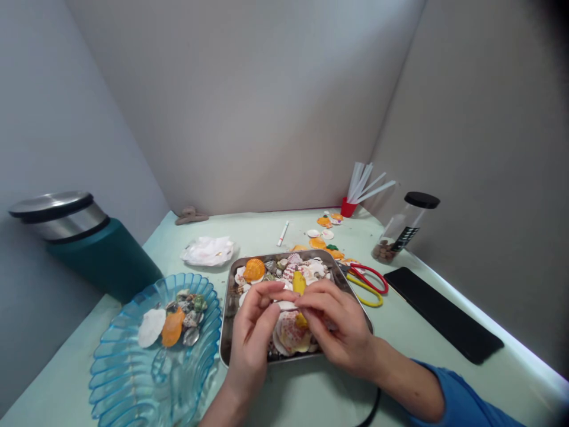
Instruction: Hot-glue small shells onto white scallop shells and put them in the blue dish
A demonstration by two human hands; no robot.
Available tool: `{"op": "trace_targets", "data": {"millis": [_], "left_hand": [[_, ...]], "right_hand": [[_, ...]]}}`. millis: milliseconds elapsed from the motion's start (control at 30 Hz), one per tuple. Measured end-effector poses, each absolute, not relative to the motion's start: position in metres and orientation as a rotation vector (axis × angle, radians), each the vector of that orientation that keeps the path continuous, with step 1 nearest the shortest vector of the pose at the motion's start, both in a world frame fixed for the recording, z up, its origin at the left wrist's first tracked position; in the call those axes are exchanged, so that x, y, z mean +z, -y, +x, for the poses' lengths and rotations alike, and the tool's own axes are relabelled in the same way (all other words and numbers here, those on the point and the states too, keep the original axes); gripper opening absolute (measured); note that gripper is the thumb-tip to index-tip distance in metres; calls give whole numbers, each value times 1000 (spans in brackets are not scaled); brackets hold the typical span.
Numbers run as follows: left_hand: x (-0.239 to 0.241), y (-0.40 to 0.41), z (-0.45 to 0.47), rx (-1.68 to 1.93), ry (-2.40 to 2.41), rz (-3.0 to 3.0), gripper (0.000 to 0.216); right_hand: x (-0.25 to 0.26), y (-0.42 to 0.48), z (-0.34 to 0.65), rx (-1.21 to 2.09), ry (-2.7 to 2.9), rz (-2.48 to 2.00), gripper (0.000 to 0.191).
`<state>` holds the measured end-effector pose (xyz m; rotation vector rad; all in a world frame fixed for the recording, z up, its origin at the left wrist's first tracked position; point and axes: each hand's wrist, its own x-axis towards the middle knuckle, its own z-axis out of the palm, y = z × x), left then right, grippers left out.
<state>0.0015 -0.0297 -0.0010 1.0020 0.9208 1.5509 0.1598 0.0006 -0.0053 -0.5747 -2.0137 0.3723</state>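
Observation:
My left hand point(253, 332) and my right hand point(340, 329) meet over a metal tray point(229, 308) full of mixed seashells. Between the fingertips of both hands sits a small white shell point(287, 305). A yellow shell point(299, 282) lies just behind the fingers. A large pink-speckled scallop shell point(291, 335) rests in the tray under my hands. An orange scallop shell point(254, 270) lies at the tray's far left. Left of the tray stands a blue glass shell-shaped dish point(133, 367) holding a white shell point(151, 327), an orange shell point(172, 327) and several dark ones.
A teal flask with steel lid point(84, 243) stands at the left. Crumpled tissue point(208, 250), a white pen point(283, 233), loose orange shells point(322, 237), red and yellow scissors point(368, 283), a red cup of white sticks point(351, 204), a black-lidded jar point(402, 228) and a black phone point(442, 311) surround the tray.

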Motion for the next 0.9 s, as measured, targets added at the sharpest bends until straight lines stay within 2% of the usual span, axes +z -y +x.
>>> {"op": "trace_targets", "data": {"millis": [133,367,533,900], "left_hand": [[-1,29,2,1458,-962,953,21],[2,26,3,1314,-1057,967,34],[-1,24,4,1180,-1046,1051,32],[-12,19,3,1206,-993,985,27]], "right_hand": [[-3,-1,159,447,1980,-588,29],[0,-4,158,607,1848,-764,13],[-1,-6,158,652,1812,-812,11],[-1,-4,156,558,1884,-838,14]]}}
